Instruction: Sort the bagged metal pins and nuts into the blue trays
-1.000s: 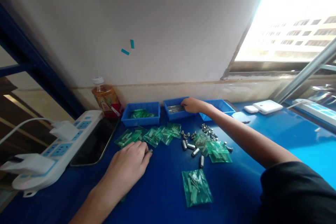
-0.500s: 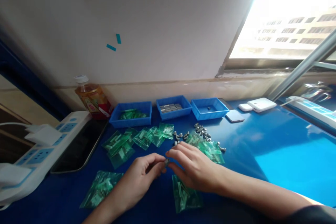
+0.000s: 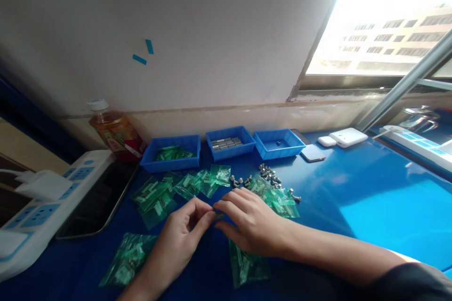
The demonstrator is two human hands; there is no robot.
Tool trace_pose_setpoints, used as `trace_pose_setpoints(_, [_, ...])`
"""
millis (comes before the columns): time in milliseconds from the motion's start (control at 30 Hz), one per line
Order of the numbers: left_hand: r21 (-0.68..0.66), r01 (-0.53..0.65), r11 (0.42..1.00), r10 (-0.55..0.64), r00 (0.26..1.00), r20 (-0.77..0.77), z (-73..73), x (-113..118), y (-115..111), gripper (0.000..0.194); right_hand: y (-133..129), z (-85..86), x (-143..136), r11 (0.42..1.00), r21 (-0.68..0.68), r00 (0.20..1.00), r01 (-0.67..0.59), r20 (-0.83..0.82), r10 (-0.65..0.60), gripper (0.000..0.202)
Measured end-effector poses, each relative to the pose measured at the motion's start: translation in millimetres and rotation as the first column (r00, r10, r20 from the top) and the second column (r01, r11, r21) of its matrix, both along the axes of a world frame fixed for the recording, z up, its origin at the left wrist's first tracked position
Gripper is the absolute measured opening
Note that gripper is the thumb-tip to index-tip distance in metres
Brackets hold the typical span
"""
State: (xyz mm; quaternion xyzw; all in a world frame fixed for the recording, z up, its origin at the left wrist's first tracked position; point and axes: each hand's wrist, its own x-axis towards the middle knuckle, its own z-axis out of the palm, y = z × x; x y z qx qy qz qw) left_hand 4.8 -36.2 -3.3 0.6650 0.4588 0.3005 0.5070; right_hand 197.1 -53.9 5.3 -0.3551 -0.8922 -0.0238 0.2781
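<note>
Thumb and fingers of my left hand [image 3: 181,233] pinch one end of a small grey metal part [image 3: 219,216]. My right hand [image 3: 252,223] closes on its other end, fingertips almost meeting the left ones. Most of the part is hidden, so its kind is unclear. Right beyond my right hand lie loose hex-head bolts [image 3: 271,175] and a green plastic bag of parts [image 3: 282,202]. Another green bag [image 3: 243,265] sits partly under that hand. To the left of my left forearm is one more filled green bag [image 3: 127,256].
Three blue trays line the wall: one with green bags [image 3: 148,162], one with metal bars [image 3: 231,151], one with a tiny dark piece [image 3: 278,151]. A phone [image 3: 99,197], power strip [image 3: 45,218] and drink bottle [image 3: 116,131] stand left. White devices [image 3: 349,137] lie right.
The view has shifted slightly, so the scene sits a little further left. Both hands stay together on the metal part, and the fingers have shifted their grip slightly.
</note>
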Motion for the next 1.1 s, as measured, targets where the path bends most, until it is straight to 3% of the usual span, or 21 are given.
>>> trace_pose_setpoints(133, [-0.061, -0.024, 0.998, 0.028, 0.997, 0.066, -0.7, 0, 2, 0.033, 17, 18.1, 4, 0.999, 0.05, 0.996, -0.02, 0.09, 0.015, 0.017])
trace_pose_setpoints(233, [-0.05, -0.005, 0.999, 0.006, 0.999, 0.034, -1.3, 0, 1, 0.035, 62, 40.2, 22, 0.983, 0.107, 0.978, 0.152, 0.13, -0.166, 0.022])
trace_pose_setpoints(333, [0.036, 0.058, 0.998, -0.054, 0.993, -0.108, 0.4, 0, -4, 0.031, 125, 55.4, 44, 0.907, 0.029, 0.88, 0.42, 0.231, -0.415, 0.024])
trace_pose_setpoints(433, [0.095, 0.125, 0.988, -0.103, 0.973, -0.209, 4.9, -2, -9, 0.025, 172, 55.6, 54, 0.834, -0.078, 0.741, 0.546, 0.51, -0.437, 0.026])
trace_pose_setpoints(500, [0.126, 0.155, 0.98, -0.121, 0.962, -0.243, 8.1, -3, -10, 0.023, 188, 49.9, 53, 0.805, -0.104, 0.675, 0.584, 0.614, -0.41, 0.027])
trace_pose_setpoints(733, [0.184, 0.263, 0.947, -0.203, 0.935, -0.291, 10.2, -7, -10, 0.019, 197, 37.5, 40, 0.763, -0.119, 0.634, 0.635, 0.645, -0.427, 0.032])
trace_pose_setpoints(1100, [0.253, 0.351, 0.901, -0.251, 0.9, -0.356, 11.6, -7, -11, 0.018, 200, 46.1, 39, 0.674, -0.298, 0.654, 0.676, 0.665, -0.362, 0.035])
